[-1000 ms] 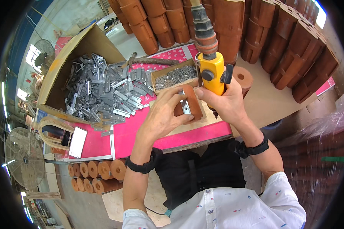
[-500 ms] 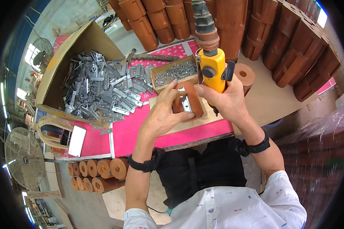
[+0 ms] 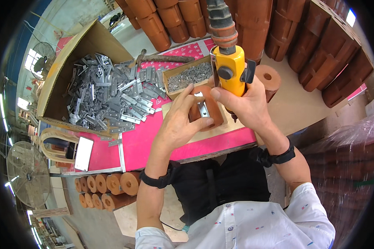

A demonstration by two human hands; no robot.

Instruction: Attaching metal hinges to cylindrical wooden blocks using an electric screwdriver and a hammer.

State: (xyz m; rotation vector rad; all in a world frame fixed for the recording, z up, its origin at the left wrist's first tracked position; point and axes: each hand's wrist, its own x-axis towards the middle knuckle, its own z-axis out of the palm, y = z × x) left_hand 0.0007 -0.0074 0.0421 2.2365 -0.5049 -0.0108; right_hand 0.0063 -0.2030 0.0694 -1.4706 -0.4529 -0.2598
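Compared with a second earlier, the brown block [image 3: 214, 108] is rolled in the left hand [image 3: 179, 120]: the metal plate [image 3: 203, 108], previously seen near its left edge, is now turned more upward, with brown surface exposed on both sides. More of the standing cylinder [image 3: 273, 84] beside the right hand [image 3: 248, 103] is uncovered.

Holds a brown block [image 3: 214, 118] topped with a metal strip [image 3: 203, 109] in the left hand [image 3: 179, 116], and a yellow power tool [image 3: 233, 70] in the right hand [image 3: 248, 103]. Has a cardboard box [image 3: 114, 43] spilling metal plates [image 3: 108, 93] left of the left hand, a tray [image 3: 165, 83] of metal bits [image 3: 191, 76] just beyond it and a cylinder [image 3: 274, 85] beyond the right.
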